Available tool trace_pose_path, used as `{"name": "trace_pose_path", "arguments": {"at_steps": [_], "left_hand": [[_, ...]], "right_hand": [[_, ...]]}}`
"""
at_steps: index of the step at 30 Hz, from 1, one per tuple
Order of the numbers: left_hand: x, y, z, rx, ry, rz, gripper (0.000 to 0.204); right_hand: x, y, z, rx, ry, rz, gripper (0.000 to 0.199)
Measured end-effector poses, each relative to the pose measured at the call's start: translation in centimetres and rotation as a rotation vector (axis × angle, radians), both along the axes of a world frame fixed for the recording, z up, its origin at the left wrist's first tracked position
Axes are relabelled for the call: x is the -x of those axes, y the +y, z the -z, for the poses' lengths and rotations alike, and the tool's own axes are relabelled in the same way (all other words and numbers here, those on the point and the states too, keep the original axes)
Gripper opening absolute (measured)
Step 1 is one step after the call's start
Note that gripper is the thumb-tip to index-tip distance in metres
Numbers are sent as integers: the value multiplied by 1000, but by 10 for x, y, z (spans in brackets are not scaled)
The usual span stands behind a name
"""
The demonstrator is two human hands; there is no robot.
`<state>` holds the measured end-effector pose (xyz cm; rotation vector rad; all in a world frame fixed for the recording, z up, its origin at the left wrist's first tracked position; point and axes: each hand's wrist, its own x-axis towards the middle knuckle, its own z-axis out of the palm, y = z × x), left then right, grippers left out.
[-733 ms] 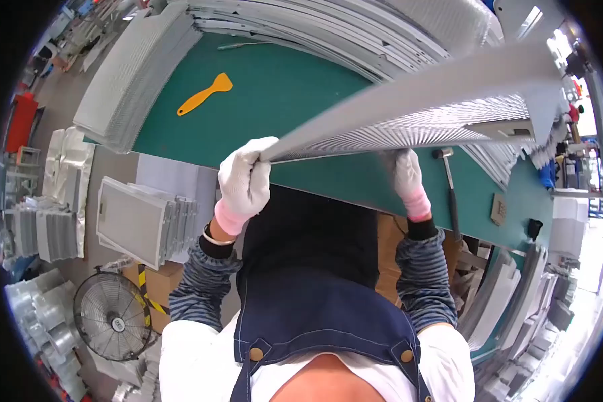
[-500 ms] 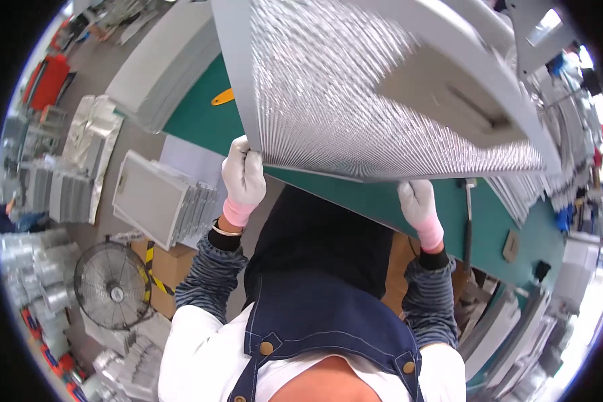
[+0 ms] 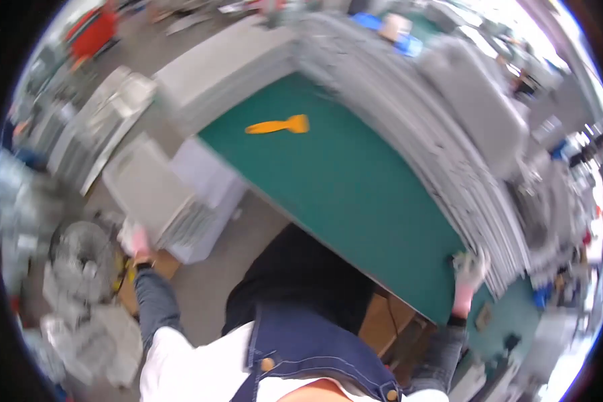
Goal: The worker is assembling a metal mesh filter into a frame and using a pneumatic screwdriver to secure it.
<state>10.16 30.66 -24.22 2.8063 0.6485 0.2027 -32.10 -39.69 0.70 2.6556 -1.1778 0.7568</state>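
We have the left fingers (image 3: 126, 234) just beside the light-grey panels (image 3: 141, 181), the right fingers (image 3: 480, 260) beside the stacked frames (image 3: 442, 175) — both blurred; we cannot tell whether either set grips.

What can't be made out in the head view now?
Head view: motion blur hides whether the left white-gloved hand grips the stacked grey rectangular panels.
Head view: blur hides what, if anything, the right white-gloved hand holds.
Head view: blur hides detail inside the round wire-cage fan.
Head view: the lower edge cuts off part of the navy cloth apron.
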Motion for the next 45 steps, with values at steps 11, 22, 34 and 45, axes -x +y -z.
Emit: {"name": "trace_pose_path", "arguments": {"at_steps": [11, 22, 34, 45], "left_hand": [[-153, -70, -235, 854, -783, 787, 36], [-276, -390, -323, -274, -53, 992, 56], [-293, -389, -324, -63, -38, 1093, 73], [-310, -352, -412, 190, -947, 990, 63]], "right_hand": [[-285, -66, -98, 240, -1, -350, 86], [-286, -144, -120, -558, -35, -535, 73], [-297, -85, -137, 314, 11, -669, 44], [-305, -125, -135, -79, -28, -522, 73]]}}
